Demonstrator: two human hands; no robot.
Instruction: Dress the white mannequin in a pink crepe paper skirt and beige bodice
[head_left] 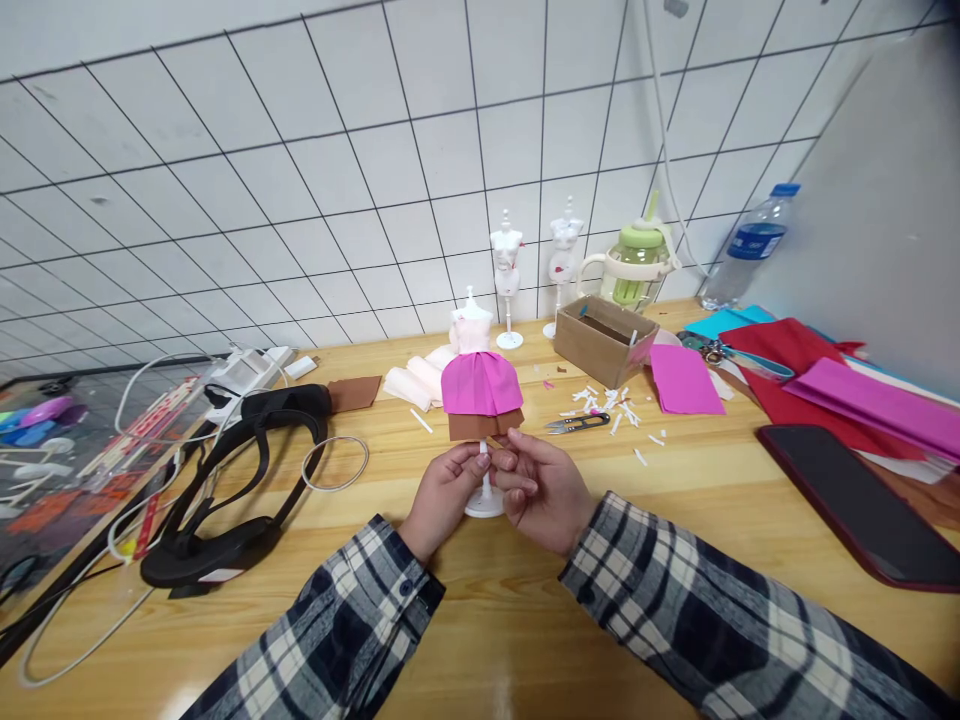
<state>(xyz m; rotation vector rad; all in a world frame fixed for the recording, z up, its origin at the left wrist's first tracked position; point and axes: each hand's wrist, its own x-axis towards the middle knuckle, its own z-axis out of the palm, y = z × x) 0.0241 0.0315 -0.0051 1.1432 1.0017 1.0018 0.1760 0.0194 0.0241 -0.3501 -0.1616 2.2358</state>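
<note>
In front of me a small white dress form (470,308) stands upright on a round base. It wears a pale pink bodice (471,336), a magenta skirt (481,384) and a brown layer (471,427) showing below it. My left hand (448,492) is closed, its thumb and fingers pinching the white stand pole (486,482) under the skirt. On the other side, my right hand (549,492) has its fingers curled together at the brown layer's lower edge. The brown material seems to be between its fingertips, partly hidden by them.
Thread snips (589,423) lie among white scraps (619,402), near a cardboard box (600,345). Two bare dress forms (508,270) and a green cup (637,265) stand by the wall. A phone (862,510) lies right, a black headset (225,540) with cables left.
</note>
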